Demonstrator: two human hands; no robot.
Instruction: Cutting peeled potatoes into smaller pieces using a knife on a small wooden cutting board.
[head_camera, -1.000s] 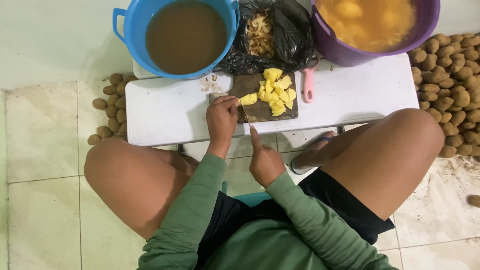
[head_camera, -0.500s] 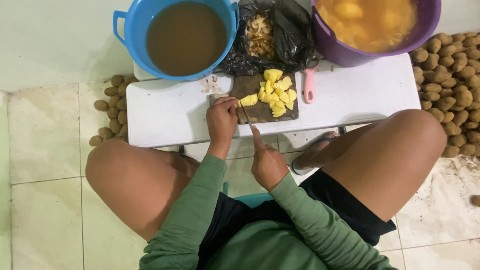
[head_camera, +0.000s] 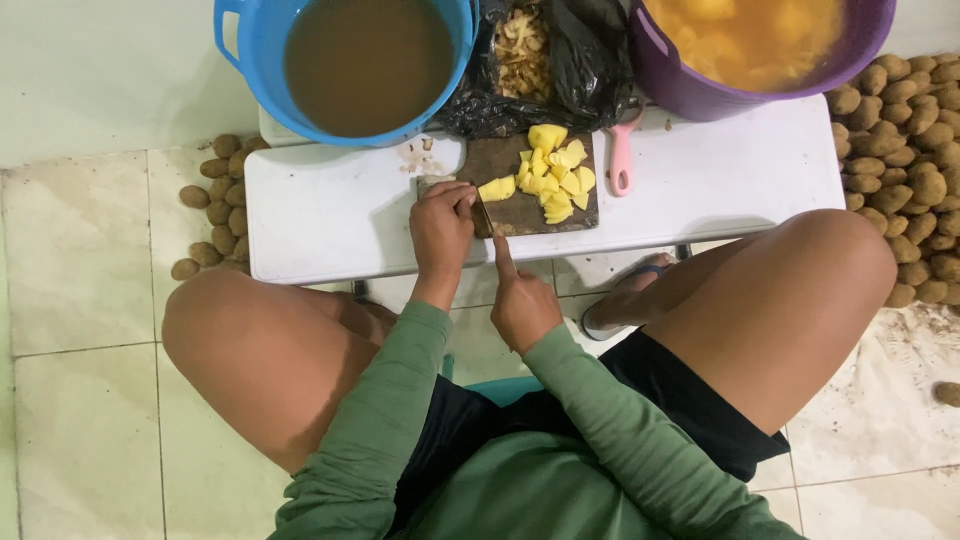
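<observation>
on the dark wooden cutting board (head_camera: 520, 205) at the near edge of the white tabletop (head_camera: 330, 215), the left hand (head_camera: 442, 225) curls its fingers over the board's left end, pressing down beside a single yellow potato wedge (head_camera: 498, 188). just right of it, the right hand (head_camera: 522, 300) hangs off the near edge of the board, closed around a knife (head_camera: 482, 213) with the index finger laid straight along it; the blade is mostly hidden between the two hands. a heap of cut potato pieces (head_camera: 556, 172) lies on the board's right half. a pink peeler (head_camera: 622, 158) rests just right of the board. beyond the board stand a blue tub of brown water (head_camera: 365, 62), a black bag of peelings (head_camera: 545, 60) and a purple tub of peeled potatoes (head_camera: 760, 40). unpeeled potatoes (head_camera: 915, 130) lie piled on the floor to the right of the board.
</observation>
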